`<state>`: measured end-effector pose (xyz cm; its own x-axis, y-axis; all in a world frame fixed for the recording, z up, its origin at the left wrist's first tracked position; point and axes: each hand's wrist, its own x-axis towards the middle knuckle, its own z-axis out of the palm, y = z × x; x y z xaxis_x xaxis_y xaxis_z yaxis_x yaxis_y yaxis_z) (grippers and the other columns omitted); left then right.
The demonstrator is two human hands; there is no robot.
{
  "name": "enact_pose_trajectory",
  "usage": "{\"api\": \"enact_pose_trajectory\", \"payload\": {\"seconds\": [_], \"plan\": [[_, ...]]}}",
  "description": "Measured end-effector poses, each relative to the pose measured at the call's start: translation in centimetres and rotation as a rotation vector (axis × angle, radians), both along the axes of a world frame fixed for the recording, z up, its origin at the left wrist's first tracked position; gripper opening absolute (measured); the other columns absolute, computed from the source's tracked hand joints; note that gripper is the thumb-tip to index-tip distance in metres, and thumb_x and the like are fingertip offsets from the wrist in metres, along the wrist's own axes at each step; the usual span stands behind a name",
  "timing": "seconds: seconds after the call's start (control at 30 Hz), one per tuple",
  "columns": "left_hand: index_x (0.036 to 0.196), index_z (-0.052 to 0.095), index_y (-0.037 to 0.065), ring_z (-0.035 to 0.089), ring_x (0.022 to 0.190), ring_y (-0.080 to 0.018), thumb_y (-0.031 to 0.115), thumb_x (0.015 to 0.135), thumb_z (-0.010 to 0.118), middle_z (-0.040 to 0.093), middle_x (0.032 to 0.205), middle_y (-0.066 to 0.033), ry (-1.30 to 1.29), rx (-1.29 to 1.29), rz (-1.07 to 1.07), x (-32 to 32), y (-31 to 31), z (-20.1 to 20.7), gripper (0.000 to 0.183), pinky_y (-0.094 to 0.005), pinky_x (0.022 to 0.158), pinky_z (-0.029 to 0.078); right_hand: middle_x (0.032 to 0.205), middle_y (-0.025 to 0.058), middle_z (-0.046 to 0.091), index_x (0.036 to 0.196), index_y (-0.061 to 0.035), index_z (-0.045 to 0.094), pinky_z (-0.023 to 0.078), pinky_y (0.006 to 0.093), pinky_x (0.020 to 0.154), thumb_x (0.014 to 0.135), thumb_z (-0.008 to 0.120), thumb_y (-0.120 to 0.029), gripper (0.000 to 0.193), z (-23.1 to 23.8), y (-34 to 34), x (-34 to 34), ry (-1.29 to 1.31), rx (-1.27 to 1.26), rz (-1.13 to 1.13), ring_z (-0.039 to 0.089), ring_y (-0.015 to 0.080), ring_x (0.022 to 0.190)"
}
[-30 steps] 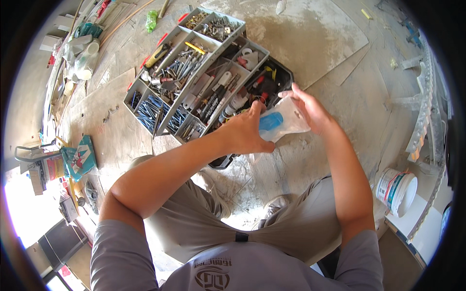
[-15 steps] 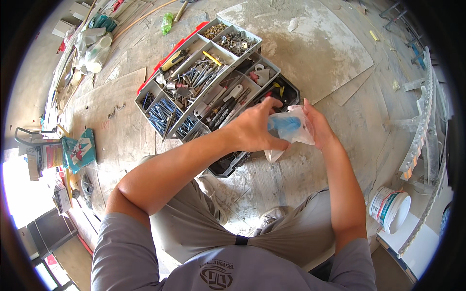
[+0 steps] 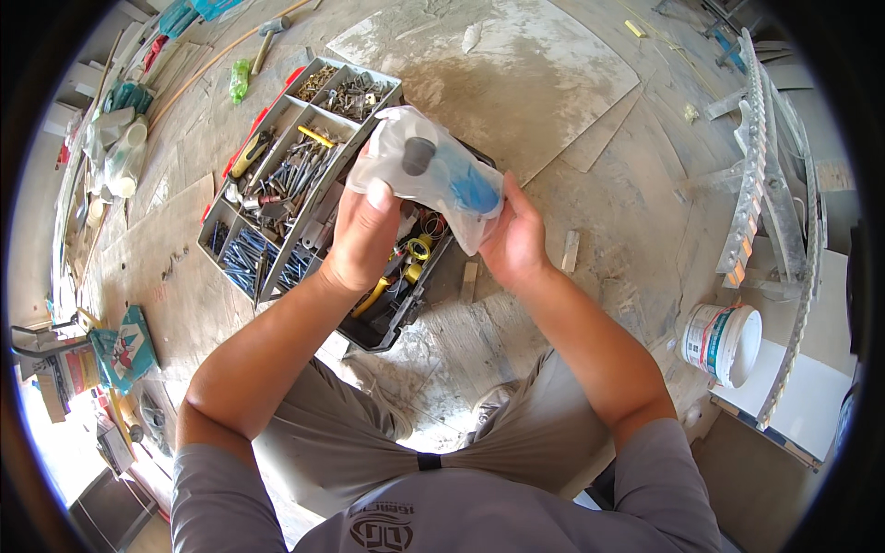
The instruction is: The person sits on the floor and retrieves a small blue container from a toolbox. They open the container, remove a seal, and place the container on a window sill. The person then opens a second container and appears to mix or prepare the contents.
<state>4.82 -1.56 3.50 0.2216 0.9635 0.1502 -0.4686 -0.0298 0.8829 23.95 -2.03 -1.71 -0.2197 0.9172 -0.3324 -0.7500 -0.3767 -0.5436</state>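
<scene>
A translucent plastic bag (image 3: 435, 182) is stretched between my two hands above an open toolbox (image 3: 301, 106). Through the plastic show a blue object and a dark round piece; their kind is too blurred to tell. My left hand (image 3: 364, 230) grips the bag's left end, thumb on top of it. At the other end, my right hand (image 3: 516, 238) holds the bag beside the blue part. Under the bag, the toolbox's trays carry blue screws or anchors (image 3: 251, 261), drill bits (image 3: 304, 170) and small metal fittings (image 3: 355, 97). Yellow and black items lie in its lower compartment, partly hidden by my left arm.
A white bucket (image 3: 724, 346) lies on its side at the right, near perforated metal strips (image 3: 751, 175). A green bottle (image 3: 240, 81) and a hammer (image 3: 268, 41) lie beyond the toolbox. Small wood pieces (image 3: 470, 281) rest on the dusty floor.
The bag has spread out longer and now shows the dark round piece. My left hand has shifted left, from over the bag to its left end. The view has shifted too.
</scene>
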Motion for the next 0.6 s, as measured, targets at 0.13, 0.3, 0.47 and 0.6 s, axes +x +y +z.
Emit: {"api": "enact_pose_trajectory", "payload": {"seconds": [0.13, 0.3, 0.47, 0.6], "plan": [[0.159, 0.034, 0.004, 0.048, 0.142, -0.0309, 0.06, 0.101, 0.06, 0.047, 0.157, -0.019, 0.023, -0.06, 0.063, 0.9, -0.4, 0.1, 0.085, -0.0478, 0.12, 0.036, 0.146, 0.0113, 0.061, 0.148, -0.0007, 0.05, 0.041, 0.0414, 0.118, 0.114, 0.037, -0.05, 0.062, 1.4, -1.3, -1.0, 0.072, -0.012, 0.021, 0.057, 0.0248, 0.137], [0.154, 0.044, 0.007, 0.05, 0.142, -0.0345, 0.06, 0.108, 0.04, 0.052, 0.156, -0.0191, -0.136, -0.225, 0.085, 1.0, 0.0, 0.8, 0.071, -0.0517, 0.121, 0.037, 0.147, 0.0086, 0.06, 0.151, -0.0076, 0.046, 0.045, 0.0442, 0.114, 0.112, 0.036, -0.057, 0.064, 1.1, -2.1, -1.5, 0.025, -0.046, 0.071, 0.057, 0.0234, 0.136], [0.155, 0.044, 0.007, 0.048, 0.144, -0.0339, 0.061, 0.109, 0.035, 0.048, 0.159, -0.0185, -0.128, -0.235, 0.116, 0.4, 0.6, 2.1, 0.071, -0.0515, 0.123, 0.034, 0.136, 0.0084, 0.066, 0.144, -0.0087, 0.052, 0.053, 0.0456, 0.105, 0.111, 0.035, -0.059, 0.062, 0.1, -2.2, -1.6, -0.012, -0.095, 0.111, 0.064, 0.0245, 0.127], [0.152, 0.046, 0.002, 0.055, 0.137, -0.0311, 0.053, 0.112, 0.036, 0.054, 0.154, -0.018, -0.093, -0.09, 0.102, 0.0, 0.1, 3.3, 0.066, -0.0476, 0.119, 0.039, 0.119, 0.0083, 0.071, 0.132, -0.0084, 0.059, 0.059, 0.0433, 0.093, 0.111, 0.042, -0.054, 0.053, -0.9, -2.4, -1.8, -0.016, -0.103, 0.115, 0.069, 0.0227, 0.11]]}}
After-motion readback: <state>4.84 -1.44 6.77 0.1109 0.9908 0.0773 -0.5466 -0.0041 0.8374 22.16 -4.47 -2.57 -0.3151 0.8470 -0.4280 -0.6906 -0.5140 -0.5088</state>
